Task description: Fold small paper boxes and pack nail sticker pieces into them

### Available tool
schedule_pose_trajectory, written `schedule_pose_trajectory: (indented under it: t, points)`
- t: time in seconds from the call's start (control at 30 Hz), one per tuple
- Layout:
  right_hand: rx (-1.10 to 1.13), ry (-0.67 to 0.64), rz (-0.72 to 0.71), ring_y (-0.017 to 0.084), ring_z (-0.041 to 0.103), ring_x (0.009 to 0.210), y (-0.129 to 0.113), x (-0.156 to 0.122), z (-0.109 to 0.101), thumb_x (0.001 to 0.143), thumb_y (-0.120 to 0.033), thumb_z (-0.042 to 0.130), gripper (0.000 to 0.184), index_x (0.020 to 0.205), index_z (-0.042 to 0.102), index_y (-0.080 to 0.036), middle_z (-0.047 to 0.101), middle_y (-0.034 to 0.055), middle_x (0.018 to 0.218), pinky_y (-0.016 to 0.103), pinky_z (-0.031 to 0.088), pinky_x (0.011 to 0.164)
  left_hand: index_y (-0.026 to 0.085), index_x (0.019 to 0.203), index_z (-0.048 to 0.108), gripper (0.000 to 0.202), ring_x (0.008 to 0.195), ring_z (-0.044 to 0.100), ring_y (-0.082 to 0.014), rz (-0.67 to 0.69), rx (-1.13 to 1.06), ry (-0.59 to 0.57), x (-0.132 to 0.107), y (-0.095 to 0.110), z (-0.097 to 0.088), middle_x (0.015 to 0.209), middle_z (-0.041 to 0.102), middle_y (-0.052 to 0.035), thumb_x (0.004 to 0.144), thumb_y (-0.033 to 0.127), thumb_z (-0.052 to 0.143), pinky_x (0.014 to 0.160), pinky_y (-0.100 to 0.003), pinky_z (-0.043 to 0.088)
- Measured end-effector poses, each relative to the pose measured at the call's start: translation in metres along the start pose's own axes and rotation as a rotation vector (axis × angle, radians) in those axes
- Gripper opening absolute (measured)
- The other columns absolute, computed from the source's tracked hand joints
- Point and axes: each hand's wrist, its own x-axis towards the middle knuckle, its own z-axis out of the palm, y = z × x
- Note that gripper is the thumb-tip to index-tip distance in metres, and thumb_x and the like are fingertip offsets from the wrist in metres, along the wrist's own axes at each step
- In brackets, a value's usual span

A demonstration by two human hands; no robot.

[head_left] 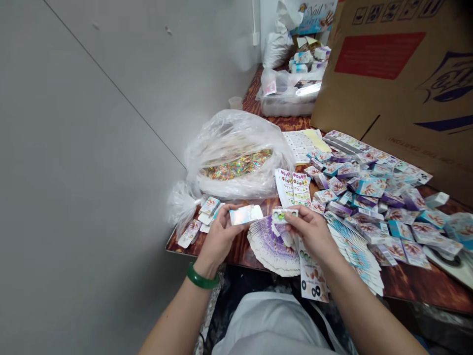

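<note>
My left hand (220, 231), with a green bangle (201, 277) on its wrist, grips a small blue-and-white carton (246, 215) by its left end. Its right end looks like an open flap. In my right hand (308, 228) is a small white card with green dots (284, 215), pinched between thumb and fingers just right of the carton. Below both lies a fan of purple-and-white flat cartons (271, 246). A printed strip with green and black circles (313, 278) hangs over the table edge under my right wrist. Several small boxes (210, 209) lie left of my left hand.
A clear plastic bag of glittery multicoloured pieces (240, 165) stands behind my hands. To the right are a heap of small printed boxes (369, 190) and a fan of blue flat cartons (356, 251). A large cardboard box (399, 98) stands behind them; a grey wall (111, 172) borders the left.
</note>
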Motion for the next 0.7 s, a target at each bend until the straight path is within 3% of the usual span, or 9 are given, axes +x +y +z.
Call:
schedule_pose_trajectory:
  t: [0.1, 0.2, 0.47, 0.7]
  points:
    - [0.059, -0.004, -0.029, 0.01, 0.045, 0.043, 0.002, 0.002, 0.012, 0.068, -0.042, 0.069, 0.031, 0.084, 0.061, -0.016, 0.057, -0.003, 0.052, 0.023, 0.035, 0.044, 0.022, 0.099, 0.044, 0.046, 0.089, 0.061, -0.0156, -0.099, -0.296, 0.022, -0.007, -0.01, 0.018, 0.094, 0.062, 0.0, 0.061, 0.004, 0.062, 0.086, -0.032, 0.046]
    - [0.04, 0.05, -0.037, 0.01, 0.044, 0.042, 0.001, 0.003, 0.018, 0.066, -0.041, 0.069, 0.031, 0.081, 0.06, -0.016, 0.054, -0.0043, 0.049, 0.022, 0.034, 0.044, 0.023, 0.098, 0.042, 0.048, 0.086, 0.061, -0.0148, -0.109, -0.4, 0.027, -0.011, -0.017, 0.033, 0.092, 0.063, 0.0009, 0.059, 0.0, 0.059, 0.086, -0.033, 0.046]
    - [-0.084, 0.056, -0.008, 0.008, 0.041, 0.045, 0.002, 0.002, 0.007, 0.057, -0.03, 0.071, 0.019, 0.066, 0.063, -0.015, 0.053, -0.0047, 0.051, 0.022, 0.031, 0.046, 0.022, 0.093, 0.047, 0.039, 0.086, 0.054, -0.0118, 0.049, -0.241, -0.001, -0.016, -0.022, 0.048, 0.103, 0.055, 0.0016, 0.062, -0.001, 0.051, 0.075, -0.022, 0.042]
    - [0.039, 0.079, 0.029, 0.007, 0.04, 0.036, 0.005, 0.005, 0.011, 0.058, -0.034, 0.074, 0.024, 0.066, 0.059, -0.016, 0.049, -0.0064, 0.041, 0.02, 0.026, 0.037, 0.022, 0.092, 0.046, 0.039, 0.076, 0.054, -0.0108, -0.085, -0.371, -0.012, -0.012, -0.021, 0.057, 0.089, 0.058, 0.0031, 0.06, 0.0, 0.052, 0.068, -0.021, 0.04]
